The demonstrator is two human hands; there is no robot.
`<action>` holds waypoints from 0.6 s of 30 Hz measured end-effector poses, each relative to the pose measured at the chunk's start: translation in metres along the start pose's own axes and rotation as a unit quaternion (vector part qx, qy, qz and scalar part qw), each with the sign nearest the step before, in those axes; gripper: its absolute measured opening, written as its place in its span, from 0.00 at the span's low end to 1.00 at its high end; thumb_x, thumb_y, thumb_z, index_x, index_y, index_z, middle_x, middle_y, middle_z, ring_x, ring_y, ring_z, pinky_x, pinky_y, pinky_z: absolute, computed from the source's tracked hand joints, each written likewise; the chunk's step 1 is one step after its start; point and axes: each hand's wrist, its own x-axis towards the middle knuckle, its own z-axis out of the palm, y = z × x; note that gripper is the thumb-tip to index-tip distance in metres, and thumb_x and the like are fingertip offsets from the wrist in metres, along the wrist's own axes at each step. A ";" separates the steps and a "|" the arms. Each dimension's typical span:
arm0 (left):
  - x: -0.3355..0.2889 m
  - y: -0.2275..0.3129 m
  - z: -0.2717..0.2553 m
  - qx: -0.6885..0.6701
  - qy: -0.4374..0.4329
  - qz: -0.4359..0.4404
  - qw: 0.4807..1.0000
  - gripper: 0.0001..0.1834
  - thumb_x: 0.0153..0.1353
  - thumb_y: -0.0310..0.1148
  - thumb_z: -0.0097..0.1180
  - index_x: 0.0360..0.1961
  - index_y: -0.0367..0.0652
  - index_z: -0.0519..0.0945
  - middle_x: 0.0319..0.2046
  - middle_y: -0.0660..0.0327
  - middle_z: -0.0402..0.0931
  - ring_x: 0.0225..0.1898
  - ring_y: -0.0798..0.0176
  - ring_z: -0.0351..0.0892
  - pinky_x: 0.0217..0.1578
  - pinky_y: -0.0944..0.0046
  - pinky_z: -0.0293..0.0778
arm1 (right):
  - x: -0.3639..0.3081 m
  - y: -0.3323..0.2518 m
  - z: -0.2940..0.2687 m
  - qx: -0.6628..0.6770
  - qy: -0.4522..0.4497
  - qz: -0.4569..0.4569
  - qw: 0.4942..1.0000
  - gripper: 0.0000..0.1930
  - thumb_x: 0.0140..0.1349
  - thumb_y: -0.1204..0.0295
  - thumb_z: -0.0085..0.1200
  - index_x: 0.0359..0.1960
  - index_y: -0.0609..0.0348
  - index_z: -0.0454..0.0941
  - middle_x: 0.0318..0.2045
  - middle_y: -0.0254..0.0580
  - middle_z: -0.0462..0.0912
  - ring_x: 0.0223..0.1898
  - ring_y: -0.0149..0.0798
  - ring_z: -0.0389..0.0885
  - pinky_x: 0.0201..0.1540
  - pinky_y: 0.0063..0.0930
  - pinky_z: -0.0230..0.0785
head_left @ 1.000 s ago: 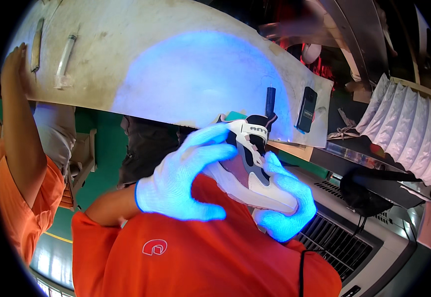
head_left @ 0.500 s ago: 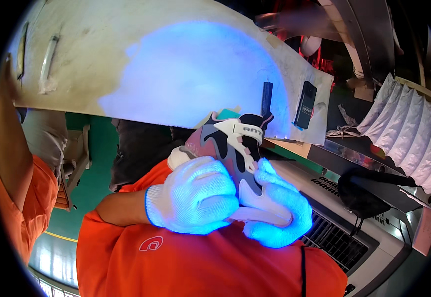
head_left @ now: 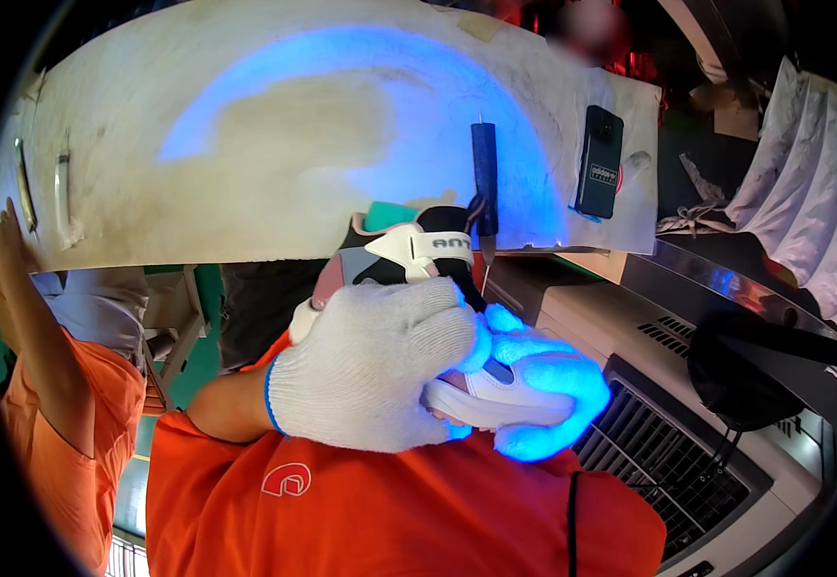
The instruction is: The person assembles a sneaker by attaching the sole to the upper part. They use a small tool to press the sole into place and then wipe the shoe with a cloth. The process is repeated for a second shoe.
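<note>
A sneaker [head_left: 407, 248] in white, grey, black and mauve is held close in front of my orange shirt, its toe end toward me on the right. My left hand [head_left: 370, 365], in a white knitted glove, lies closed over the middle of the shoe, hiding much of the upper. Around the toe and the white sole edge curls my right hand [head_left: 572, 385], also gloved and lit bright blue. Something green [head_left: 389, 215] shows in the shoe's opening. Just beyond the shoe, a dark-handled tool with a pointed tip [head_left: 486, 178] lies at the table's edge.
On the pale table [head_left: 149, 221], under blue light, are a black phone [head_left: 599, 162], a syringe-like tube [head_left: 63, 197] and a slim tool [head_left: 24, 183]. A grey vented machine [head_left: 668, 462] stands at right, near a white pleated duct [head_left: 812, 173]. At left is another person's arm [head_left: 48, 337].
My left hand has moved up and over the middle of the shoe, covering more of it. The view has shifted, and the blue light patch on the table looks different.
</note>
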 end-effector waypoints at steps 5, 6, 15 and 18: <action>0.029 -0.014 0.002 0.250 -0.110 -0.082 0.958 0.24 0.41 0.35 0.83 0.39 0.50 0.81 0.36 0.59 0.80 0.34 0.48 0.86 0.34 0.50 0.81 | 0.000 0.082 0.004 0.173 0.052 0.292 0.939 0.30 0.52 0.62 0.85 0.57 0.59 0.90 0.54 0.47 0.92 0.52 0.51 0.92 0.59 0.37 0.83; 0.030 -0.017 0.000 0.278 -0.148 -0.086 0.945 0.23 0.44 0.34 0.82 0.39 0.49 0.81 0.37 0.58 0.80 0.35 0.47 0.87 0.34 0.50 0.81 | 0.013 0.084 0.004 0.112 0.011 0.236 0.965 0.30 0.51 0.60 0.84 0.56 0.58 0.90 0.53 0.44 0.92 0.52 0.52 0.92 0.59 0.37 0.83; 0.039 -0.009 0.006 0.335 -0.178 -0.067 0.923 0.25 0.54 0.43 0.83 0.46 0.47 0.81 0.40 0.53 0.81 0.37 0.43 0.88 0.36 0.48 0.84 | 0.030 0.107 -0.007 -0.165 -0.129 -0.008 0.978 0.29 0.52 0.62 0.85 0.56 0.55 0.91 0.61 0.47 0.90 0.59 0.53 0.92 0.64 0.41 0.87; 0.038 -0.005 -0.007 0.297 -0.227 -0.075 0.925 0.30 0.57 0.44 0.81 0.57 0.46 0.82 0.49 0.51 0.84 0.45 0.44 0.90 0.44 0.49 0.86 | 0.027 0.103 -0.003 -0.024 -0.083 0.087 0.992 0.35 0.53 0.62 0.86 0.62 0.63 0.89 0.62 0.50 0.90 0.60 0.52 0.92 0.65 0.39 0.86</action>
